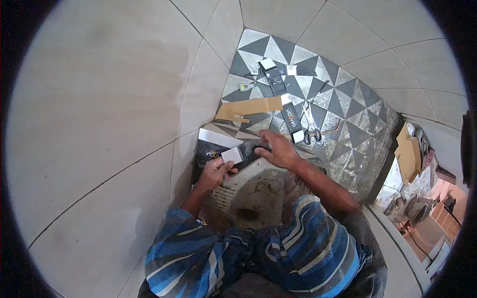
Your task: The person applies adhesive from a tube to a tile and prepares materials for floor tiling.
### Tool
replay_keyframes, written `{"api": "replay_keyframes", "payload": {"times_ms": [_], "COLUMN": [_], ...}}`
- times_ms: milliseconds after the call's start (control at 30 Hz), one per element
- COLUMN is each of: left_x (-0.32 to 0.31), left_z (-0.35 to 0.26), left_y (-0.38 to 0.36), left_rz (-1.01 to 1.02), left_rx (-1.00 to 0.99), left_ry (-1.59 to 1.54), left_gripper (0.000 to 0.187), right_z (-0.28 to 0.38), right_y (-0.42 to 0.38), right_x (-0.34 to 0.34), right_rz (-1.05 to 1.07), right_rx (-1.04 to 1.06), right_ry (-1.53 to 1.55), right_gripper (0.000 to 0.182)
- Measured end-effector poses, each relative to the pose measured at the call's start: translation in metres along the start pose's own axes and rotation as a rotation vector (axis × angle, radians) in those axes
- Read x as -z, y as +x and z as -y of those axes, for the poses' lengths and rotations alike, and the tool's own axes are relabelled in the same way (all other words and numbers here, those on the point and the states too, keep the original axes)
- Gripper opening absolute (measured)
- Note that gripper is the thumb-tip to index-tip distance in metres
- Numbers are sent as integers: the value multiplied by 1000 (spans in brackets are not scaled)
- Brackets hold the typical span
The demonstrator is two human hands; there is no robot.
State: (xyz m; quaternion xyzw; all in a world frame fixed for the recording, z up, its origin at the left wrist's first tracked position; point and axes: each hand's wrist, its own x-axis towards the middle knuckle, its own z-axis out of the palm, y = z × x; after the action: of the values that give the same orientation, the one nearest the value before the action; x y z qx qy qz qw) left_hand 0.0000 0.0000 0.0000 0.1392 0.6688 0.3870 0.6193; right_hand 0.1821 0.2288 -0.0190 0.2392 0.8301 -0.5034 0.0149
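My left hand (214,172) grips the white end of a black and white cardboard strip (232,155), its fingers pressed round the lower edge. At the strip's dark right end is my right hand (278,150), thumb and fingers bent about it. Beneath the strip lies a larger black cardboard piece with lettering and a white edge (218,138), against the wall. Both hands are above a dirty, pale squat toilet pan (253,191) set in the floor.
On the patterned tile floor lie scissors (309,130), a black printed strip (290,117), brown cardboard (251,108) and a cutter (245,87). Tiled walls rise at left and top. Through a doorway at right are cardboard (408,155) and assorted clutter.
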Motion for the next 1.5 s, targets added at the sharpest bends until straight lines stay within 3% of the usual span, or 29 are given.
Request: {"api": "replay_keyframes", "payload": {"times_ms": [67, 100, 167, 300, 367, 500, 567, 667, 900, 1000, 1067, 1200, 1500], "left_x": [-2, 5, 7, 3, 1, 2, -2, -1, 2, 3, 8, 10, 1], "left_z": [6, 11, 16, 5, -6, -4, -1, 0, 8, 5, 5, 3, 6], "left_y": [5, -9, -10, -8, -10, -8, -4, -2, -1, -2, -3, 0, -2], "left_rz": [-41, -46, -99, -186, -189, -332, -464, -361, -373, -357, -289, -317, -339], "left_rx": [-4, 13, -100, -171, -20, -157, -350, -265, -260, -238, -213, -279, -183], "left_ry": [79, 82, 498, 712, 840, 815, 664, 765, 747, 648, 468, 490, 614], "left_gripper": [43, 43, 41, 42, 35, 26, 27, 31, 29, 23, 20, 21, 31], "right_z": [-3, 4, 2, 3, 0, -3, -3, -12, -9, 6, 5, 9, 3], "right_y": [3, 0, -1, 0, 2, 8, 13, 18, 16, 10, 9, 11, 12], "right_x": [4, -6, -6, -3, -4, 1, 2, -6, -4, 5, 6, 7, 4], "right_rz": [98, 107, 148, 100, 68, 124, 123, 132, 160, 150, 156, 173, 156], "right_rx": [-137, -140, -92, -72, -57, -59, 67, 71, -1, -67, -2, -61, -64], "right_ry": [2, 17, -53, -63, 6, -1, -31, -84, -77, -84, -62, -69, 11], "right_gripper": [39, 39, 26, 21, 18, 19, 19, 20, 22, 23, 23, 22, 21]}}
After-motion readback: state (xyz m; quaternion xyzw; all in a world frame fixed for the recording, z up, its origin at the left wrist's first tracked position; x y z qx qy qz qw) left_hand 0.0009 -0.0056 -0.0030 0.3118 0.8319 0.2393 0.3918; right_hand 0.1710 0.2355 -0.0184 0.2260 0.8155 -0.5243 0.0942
